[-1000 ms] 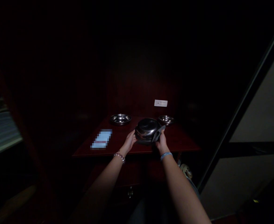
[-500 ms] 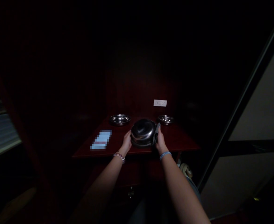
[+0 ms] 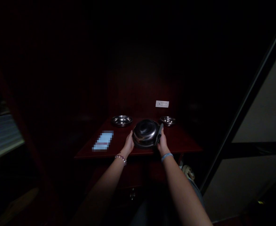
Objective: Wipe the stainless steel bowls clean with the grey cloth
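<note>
A shiny metal bowl (image 3: 145,133), its rounded underside facing me, is held up between both hands at the front of a dark red shelf (image 3: 119,147). My left hand (image 3: 129,142), with a beaded bracelet at the wrist, grips the bowl's left rim. On the other side my right hand (image 3: 162,142), wearing a blue band, presses a grey cloth (image 3: 159,135) against the right rim. Behind, two more metal bowls rest on the shelf: a wider one (image 3: 122,121) at the left and a smaller one (image 3: 167,121) at the right.
A blurred-out bright rectangle (image 3: 103,141) lies on the shelf's left part. A white socket panel (image 3: 162,104) is on the back wall. Below the shelf are a drawer with a metal knob (image 3: 132,194) and a pale object with holes (image 3: 188,172). Sliding door panels stand at right.
The bowl has tilted slightly between my hands, its underside turning a little more toward me. The whole view has shifted slightly; the other bowls rest where they were.
</note>
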Demonstrator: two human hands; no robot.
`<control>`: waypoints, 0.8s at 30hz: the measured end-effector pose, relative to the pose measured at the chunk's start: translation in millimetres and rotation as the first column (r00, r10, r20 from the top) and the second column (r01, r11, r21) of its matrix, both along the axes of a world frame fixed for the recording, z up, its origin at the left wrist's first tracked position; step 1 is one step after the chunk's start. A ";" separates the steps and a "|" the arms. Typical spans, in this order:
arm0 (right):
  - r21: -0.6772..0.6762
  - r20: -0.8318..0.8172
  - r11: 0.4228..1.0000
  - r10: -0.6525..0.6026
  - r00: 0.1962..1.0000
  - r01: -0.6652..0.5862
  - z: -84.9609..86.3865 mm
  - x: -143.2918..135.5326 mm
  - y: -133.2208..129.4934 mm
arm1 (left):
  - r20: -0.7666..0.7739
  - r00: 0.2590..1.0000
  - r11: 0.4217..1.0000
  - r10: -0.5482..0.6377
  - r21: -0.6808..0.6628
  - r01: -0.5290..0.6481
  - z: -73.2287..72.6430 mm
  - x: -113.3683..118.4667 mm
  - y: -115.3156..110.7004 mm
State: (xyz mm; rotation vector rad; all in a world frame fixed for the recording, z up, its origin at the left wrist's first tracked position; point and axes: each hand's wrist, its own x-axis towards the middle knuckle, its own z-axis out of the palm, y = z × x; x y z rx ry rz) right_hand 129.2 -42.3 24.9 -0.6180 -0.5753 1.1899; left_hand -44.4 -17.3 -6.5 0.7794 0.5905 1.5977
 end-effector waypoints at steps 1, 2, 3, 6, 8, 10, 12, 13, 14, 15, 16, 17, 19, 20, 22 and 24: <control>-0.016 -0.027 1.000 -0.008 1.000 0.008 0.8 0.6 -0.5 | -0.015 0.999 0.999 -0.034 -0.021 0.034 0.2 -0.3 -0.3; -0.030 -0.052 0.999 -0.019 0.998 0.017 1.3 1.5 -0.7 | -0.034 0.997 0.997 -0.064 -0.040 0.063 0.0 -0.6 -0.6; -0.045 -0.073 0.999 -0.029 0.997 0.026 1.5 2.5 -0.8 | -0.055 0.995 0.995 -0.088 -0.054 0.085 -0.3 -0.8 -0.9; -0.074 -0.098 0.997 -0.035 0.995 0.028 0.1 4.9 0.9 | -0.096 0.991 0.995 -0.096 -0.042 0.092 -1.7 -0.9 -2.3; -0.079 -0.080 0.997 -0.031 0.996 0.025 -2.2 4.7 3.1 | -0.093 0.992 0.997 -0.082 -0.012 0.081 -1.9 -0.4 -3.5; -0.083 -0.054 0.996 -0.029 0.998 0.024 -5.0 3.5 5.7 | -0.074 0.995 0.997 -0.071 0.009 0.071 -1.5 0.0 -4.8; -0.095 -0.043 0.995 -0.030 0.999 0.025 -7.7 2.3 8.2 | -0.049 0.997 0.998 -0.065 0.022 0.066 -0.7 0.3 -5.8; -0.101 -0.045 0.994 -0.031 0.999 0.027 -8.8 1.9 9.3 | -0.039 0.997 0.998 -0.062 0.027 0.063 -0.4 0.3 -6.1; -0.109 -0.050 0.994 -0.035 0.998 0.030 -9.8 1.7 10.2 | -0.033 0.998 0.998 -0.060 0.029 0.061 -0.2 0.3 -6.1; -0.114 -0.054 0.993 -0.037 0.998 0.030 -10.5 1.6 11.1 | -0.029 0.998 0.998 -0.058 0.027 0.058 -0.1 0.4 -5.8; -0.116 -0.055 0.993 -0.032 0.998 0.025 -11.1 1.6 11.7 | -0.026 0.998 0.998 -0.055 0.025 0.055 0.0 0.6 -5.3; -0.115 -0.054 0.993 -0.022 0.998 0.016 -11.5 1.6 12.2 | -0.018 0.999 0.999 -0.047 0.026 0.048 -0.1 0.8 -4.4; -0.112 -0.047 0.994 0.003 0.999 -0.008 -12.0 1.1 12.6 | 0.007 1.000 0.999 -0.018 0.047 0.018 -0.3 1.5 -1.7; -0.112 -0.039 0.994 0.015 0.999 -0.019 -12.2 0.7 12.5 | 0.020 1.000 0.998 0.003 0.062 -0.004 -0.5 1.9 -0.1; -0.109 -0.019 0.994 0.028 0.999 -0.030 -12.3 -0.4 11.6 | 0.035 0.998 0.996 0.049 0.077 -0.051 -0.9 2.5 3.3; -0.042 0.024 0.999 0.025 0.999 -0.024 -12.1 -1.1 9.8 | 0.034 0.996 0.994 0.085 0.061 -0.087 -1.6 2.4 6.0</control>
